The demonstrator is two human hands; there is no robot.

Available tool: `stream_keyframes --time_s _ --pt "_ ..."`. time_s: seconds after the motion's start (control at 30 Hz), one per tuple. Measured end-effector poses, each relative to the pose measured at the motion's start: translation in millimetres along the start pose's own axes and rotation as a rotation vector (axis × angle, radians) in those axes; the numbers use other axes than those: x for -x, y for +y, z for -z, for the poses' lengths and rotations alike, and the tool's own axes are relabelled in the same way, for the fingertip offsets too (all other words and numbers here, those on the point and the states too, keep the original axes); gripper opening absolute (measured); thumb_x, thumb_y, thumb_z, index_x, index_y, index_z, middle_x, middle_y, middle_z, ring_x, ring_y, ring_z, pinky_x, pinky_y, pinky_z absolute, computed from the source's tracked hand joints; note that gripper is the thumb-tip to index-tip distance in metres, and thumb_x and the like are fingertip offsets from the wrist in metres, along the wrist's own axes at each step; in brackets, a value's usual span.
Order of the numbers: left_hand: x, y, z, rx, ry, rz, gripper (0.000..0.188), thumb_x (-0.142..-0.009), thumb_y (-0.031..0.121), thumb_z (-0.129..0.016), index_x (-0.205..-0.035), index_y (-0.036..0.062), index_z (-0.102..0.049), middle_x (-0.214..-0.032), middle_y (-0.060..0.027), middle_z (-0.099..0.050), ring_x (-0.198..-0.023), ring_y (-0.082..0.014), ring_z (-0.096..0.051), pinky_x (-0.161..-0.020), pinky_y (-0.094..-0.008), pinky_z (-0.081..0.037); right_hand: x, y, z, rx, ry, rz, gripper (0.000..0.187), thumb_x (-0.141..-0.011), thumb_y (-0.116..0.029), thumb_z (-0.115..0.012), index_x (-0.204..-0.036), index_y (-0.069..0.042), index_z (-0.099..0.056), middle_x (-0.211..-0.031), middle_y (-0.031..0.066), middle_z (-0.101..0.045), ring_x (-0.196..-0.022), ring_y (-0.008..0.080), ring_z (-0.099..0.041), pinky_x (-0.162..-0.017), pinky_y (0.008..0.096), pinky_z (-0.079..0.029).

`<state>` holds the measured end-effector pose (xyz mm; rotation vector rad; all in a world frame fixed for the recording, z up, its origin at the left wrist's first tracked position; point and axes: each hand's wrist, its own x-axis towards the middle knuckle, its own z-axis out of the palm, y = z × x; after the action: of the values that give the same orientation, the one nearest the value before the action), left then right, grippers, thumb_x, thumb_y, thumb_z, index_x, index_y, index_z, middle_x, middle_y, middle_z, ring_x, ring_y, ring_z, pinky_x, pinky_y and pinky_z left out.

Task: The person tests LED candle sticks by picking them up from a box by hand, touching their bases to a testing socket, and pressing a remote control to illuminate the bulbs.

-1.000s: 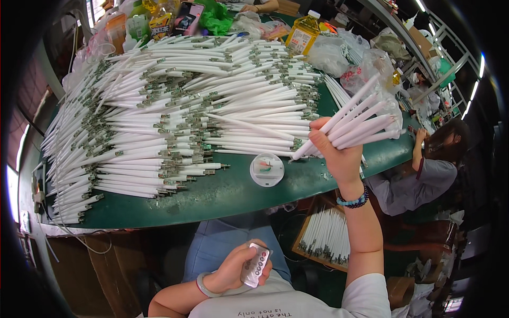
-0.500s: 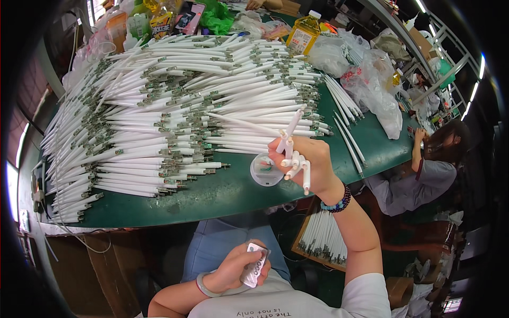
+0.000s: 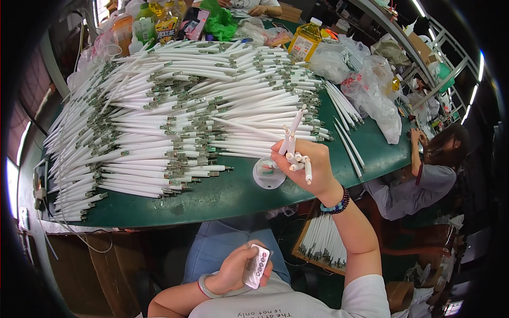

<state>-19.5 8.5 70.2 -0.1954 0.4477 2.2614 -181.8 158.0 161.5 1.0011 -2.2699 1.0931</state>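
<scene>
My right hand [image 3: 310, 161] is raised over the table's front part, closed round several thin white rods [image 3: 292, 139] whose small ends point up at different angles. Low in front of my body, my left hand [image 3: 233, 267] grips a small flat white remote control [image 3: 256, 267] with round buttons. Just left of my right hand, a round clear-and-white lid or dish [image 3: 268, 172] lies on the green table [image 3: 222, 204]. A large heap of white rods [image 3: 140, 135] with greenish, metallic-looking ends covers the table to the left.
Loose rods [image 3: 347, 140] lie at the right, near plastic bags [image 3: 379, 100]. A yellow bottle [image 3: 306, 40], a pink-framed phone [image 3: 195, 24] and a green bag [image 3: 218, 20] stand farther back. A box of rods [image 3: 324, 238] sits below the table edge. Another person [image 3: 419, 180] sits at the right.
The remote in my left hand has tilted so its buttons show more. The rods in my right hand have turned slightly upward. At the far edge, another person's hands and shirt show more.
</scene>
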Motion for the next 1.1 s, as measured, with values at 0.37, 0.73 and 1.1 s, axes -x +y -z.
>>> stream_keyframes --time_s 0.37,0.73,1.1 --pt "-2.9 -6.0 14.8 -0.006 -0.118 -0.022 0.03 -0.086 0.038 -0.034 -0.091 0.0107 -0.043 -0.069 -0.0174 -0.052 -0.054 -0.0239 -0.055 -0.046 -0.0311 -0.044 -14.3 -1.4 13.9 0.061 -0.069 0.058 0.021 -0.062 -0.003 -0.068 -0.082 -0.001 -0.061 -0.069 0.0087 -0.06 -0.059 0.0178 -0.059 -0.054 0.0265 -0.046" --pt "-2.6 -1.9 12.0 0.07 -0.116 -0.049 0.023 -0.087 0.025 -0.031 -0.091 0.0048 -0.041 -0.07 -0.0168 -0.053 -0.054 -0.0207 -0.055 -0.049 -0.0294 -0.047 -43.8 28.8 40.1 0.425 -0.156 0.094 0.017 -0.064 -0.001 -0.06 -0.081 0.0 -0.057 -0.079 0.0097 -0.056 -0.069 0.0184 -0.059 -0.06 0.0267 -0.045" --pt "-9.6 -8.1 18.8 -0.014 -0.142 -0.016 0.032 -0.083 0.038 -0.04 -0.092 0.0083 -0.045 -0.067 -0.0158 -0.052 -0.053 -0.0227 -0.054 -0.046 -0.0303 -0.044 4.9 2.0 36.3 -0.161 0.109 -0.227 0.012 -0.076 -0.007 -0.062 -0.082 0.003 -0.061 -0.069 0.0062 -0.061 -0.055 0.0076 -0.055 -0.049 0.0185 -0.043"
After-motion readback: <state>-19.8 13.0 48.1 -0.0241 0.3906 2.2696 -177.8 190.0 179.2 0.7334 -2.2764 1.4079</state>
